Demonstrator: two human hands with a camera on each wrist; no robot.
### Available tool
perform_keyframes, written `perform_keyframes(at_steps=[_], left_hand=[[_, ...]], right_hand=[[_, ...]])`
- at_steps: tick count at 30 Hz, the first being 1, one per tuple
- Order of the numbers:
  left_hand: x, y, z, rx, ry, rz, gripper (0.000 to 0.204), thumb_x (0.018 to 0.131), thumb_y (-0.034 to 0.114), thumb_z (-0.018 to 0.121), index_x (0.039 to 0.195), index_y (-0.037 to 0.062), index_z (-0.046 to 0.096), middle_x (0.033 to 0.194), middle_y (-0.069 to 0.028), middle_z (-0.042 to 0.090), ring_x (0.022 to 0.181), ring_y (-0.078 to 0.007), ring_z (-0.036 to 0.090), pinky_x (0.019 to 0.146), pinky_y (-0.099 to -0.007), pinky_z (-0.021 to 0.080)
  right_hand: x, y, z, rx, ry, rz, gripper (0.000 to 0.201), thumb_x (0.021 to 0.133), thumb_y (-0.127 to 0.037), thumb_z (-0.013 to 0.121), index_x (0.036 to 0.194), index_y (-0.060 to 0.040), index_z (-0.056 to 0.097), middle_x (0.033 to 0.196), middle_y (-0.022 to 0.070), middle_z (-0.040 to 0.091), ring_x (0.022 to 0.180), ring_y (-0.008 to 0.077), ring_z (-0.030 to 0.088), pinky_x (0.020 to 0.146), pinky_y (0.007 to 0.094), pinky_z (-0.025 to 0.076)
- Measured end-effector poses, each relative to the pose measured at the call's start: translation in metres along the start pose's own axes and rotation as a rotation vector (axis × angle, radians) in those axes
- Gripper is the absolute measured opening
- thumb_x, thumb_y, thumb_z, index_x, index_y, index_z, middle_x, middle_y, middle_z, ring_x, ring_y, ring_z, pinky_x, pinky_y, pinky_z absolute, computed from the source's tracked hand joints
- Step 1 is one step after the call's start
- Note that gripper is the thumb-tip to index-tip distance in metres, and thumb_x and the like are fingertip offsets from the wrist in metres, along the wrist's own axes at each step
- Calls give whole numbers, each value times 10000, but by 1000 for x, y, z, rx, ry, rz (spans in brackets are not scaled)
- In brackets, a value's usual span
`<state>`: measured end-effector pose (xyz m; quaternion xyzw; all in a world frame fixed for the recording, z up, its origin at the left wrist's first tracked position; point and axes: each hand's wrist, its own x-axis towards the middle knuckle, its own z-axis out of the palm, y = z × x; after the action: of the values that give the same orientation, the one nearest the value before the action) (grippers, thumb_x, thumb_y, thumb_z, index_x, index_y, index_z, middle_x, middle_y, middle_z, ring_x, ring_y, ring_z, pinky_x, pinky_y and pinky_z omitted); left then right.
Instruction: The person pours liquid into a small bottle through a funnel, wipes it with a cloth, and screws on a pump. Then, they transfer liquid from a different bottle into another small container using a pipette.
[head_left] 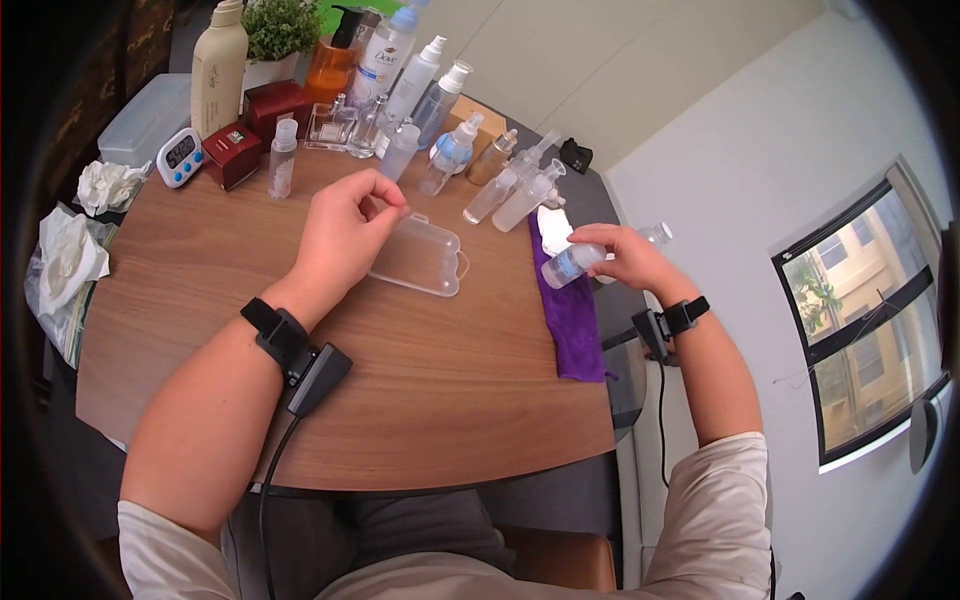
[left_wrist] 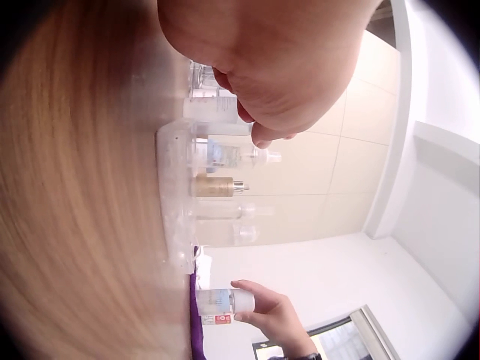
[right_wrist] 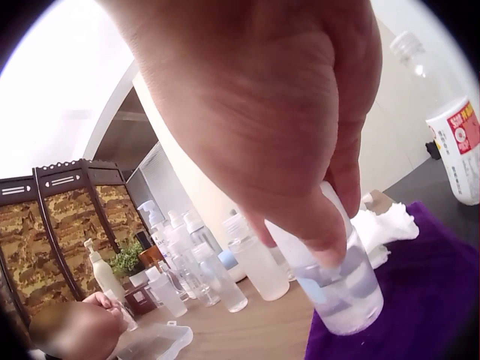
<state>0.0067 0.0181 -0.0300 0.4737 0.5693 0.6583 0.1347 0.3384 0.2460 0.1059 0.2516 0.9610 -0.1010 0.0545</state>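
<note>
In the head view, my right hand (head_left: 628, 260) grips a clear bottle (head_left: 566, 267) with a pale blue label by its white cap end, over a purple cloth (head_left: 575, 335). The right wrist view shows the bottle's base (right_wrist: 349, 304) close to the cloth (right_wrist: 424, 300). My left hand (head_left: 345, 228) is above the left end of a clear plastic case (head_left: 425, 258), fingers loosely curled, with nothing visible in them. From the left wrist view, the left hand (left_wrist: 274, 67) hangs over the case (left_wrist: 176, 195), and the right hand (left_wrist: 277, 315) pinches the bottle's cap.
Several bottles, including a clear one (head_left: 520, 203), line the table's back. A white tissue (head_left: 553, 230) lies on the cloth. At the left are a timer (head_left: 180, 158), a dark red box (head_left: 232, 156) and crumpled tissues (head_left: 108, 187). Another bottle (right_wrist: 450, 127) stands beyond the right hand.
</note>
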Motion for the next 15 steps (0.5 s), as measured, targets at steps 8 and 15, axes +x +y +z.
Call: perform_keyframes(at_steps=[8,15], left_hand=[[0,-3,2,-10,-12,-10,72,896,37,759,889,30,687,769,35,646,682,-45,518,627,-233,446],[0,1,0,22,-20,-36,57,890,46,754,906,21,705,771,-31,672,675,-107,565,636,-293,486]], right_hand=[[4,-14,-6,-157,-9,10,571,826,-42,831,1374,-81,677,1226,142,733,1038,316,696,874,414,559],[21,-31,-1,-469,-118,434,603,914,-441,792,1345,-34,681,999,215,748,933,392,706,811,484,553]])
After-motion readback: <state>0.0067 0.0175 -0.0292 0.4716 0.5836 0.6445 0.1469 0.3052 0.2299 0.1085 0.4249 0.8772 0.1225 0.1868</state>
